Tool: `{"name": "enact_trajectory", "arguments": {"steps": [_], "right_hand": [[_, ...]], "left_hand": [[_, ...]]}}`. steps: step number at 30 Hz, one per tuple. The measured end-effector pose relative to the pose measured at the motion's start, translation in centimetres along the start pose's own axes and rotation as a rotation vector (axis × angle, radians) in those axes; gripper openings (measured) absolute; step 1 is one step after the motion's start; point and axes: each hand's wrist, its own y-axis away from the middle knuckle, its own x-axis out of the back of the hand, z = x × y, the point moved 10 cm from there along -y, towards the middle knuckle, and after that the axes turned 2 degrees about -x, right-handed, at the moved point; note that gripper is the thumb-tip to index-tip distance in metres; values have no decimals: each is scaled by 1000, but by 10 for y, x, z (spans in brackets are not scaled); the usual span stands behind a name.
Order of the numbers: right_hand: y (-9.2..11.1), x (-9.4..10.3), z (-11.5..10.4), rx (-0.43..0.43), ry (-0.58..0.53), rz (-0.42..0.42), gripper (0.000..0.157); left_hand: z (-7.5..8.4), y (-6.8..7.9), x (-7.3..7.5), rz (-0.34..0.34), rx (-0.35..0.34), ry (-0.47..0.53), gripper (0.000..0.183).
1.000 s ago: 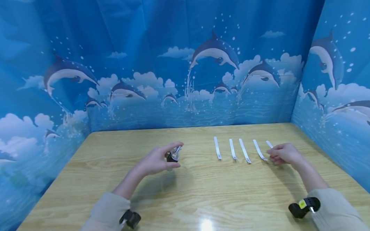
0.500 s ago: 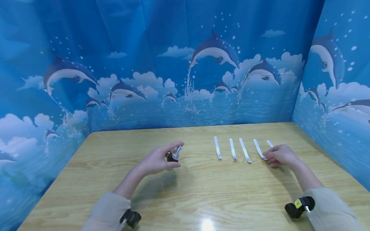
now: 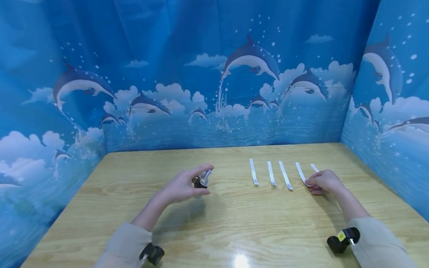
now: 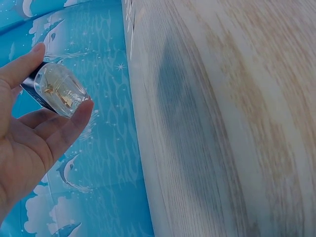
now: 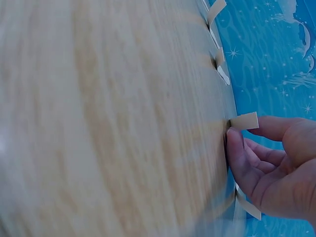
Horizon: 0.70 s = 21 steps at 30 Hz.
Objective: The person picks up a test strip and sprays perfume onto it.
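My left hand (image 3: 181, 187) holds a small clear glass bottle (image 4: 61, 89) with a dark side and gold-coloured detail, tilted above the table between thumb and fingers. In the head view the bottle (image 3: 202, 180) shows partly behind those fingers. Over on the right, my right hand (image 3: 327, 181) pinches the near end of a white paper strip (image 3: 300, 171) lying on the table. The right wrist view has the strip's upturned end (image 5: 245, 120) between thumb and index finger. Another paper strip (image 3: 314, 167) lies just beyond this hand, its near part hidden by it.
Left of the right hand lie more paper strips (image 3: 283, 175) in a loose row, their near ends bent up. The wooden table (image 3: 219, 231) meets a blue dolphin-print curtain (image 3: 183, 91) at the back and sides. Each wrist carries a black camera (image 3: 342, 241).
My right hand has moved slightly left, from beside the rightmost strip to the near end of the strip beside it. The left hand and bottle stay in place.
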Motion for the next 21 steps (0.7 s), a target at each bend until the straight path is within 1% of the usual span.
{"name": "enact_trajectory", "arguments": {"steps": [1, 4, 5, 7, 8, 11, 17, 21], "right_hand": [[-5, 1, 3, 16, -29, -20, 19], [-9, 1, 5, 33, -54, -40, 17], [-8, 2, 5, 28, -55, -27, 17], [-6, 3, 4, 23, -48, -15, 16], [-1, 2, 2, 5, -35, 8, 18], [4, 3, 0, -11, -41, 24, 19], [9, 4, 0, -25, -60, 25, 25], [14, 3, -2, -9, -65, 9, 27]], "left_hand": [[0, 0, 0, 0, 0, -1, 70], [0, 0, 0, 1, -1, 1, 70], [0, 0, 0, 3, -1, 2, 70], [-1, 0, 1, 5, 2, 7, 70], [-1, 0, 1, 7, 4, 9, 70], [-1, 0, 2, 11, 13, 13, 70], [-3, 1, 2, 13, 26, 20, 70], [-2, 2, 2, 19, 19, 18, 70]]}}
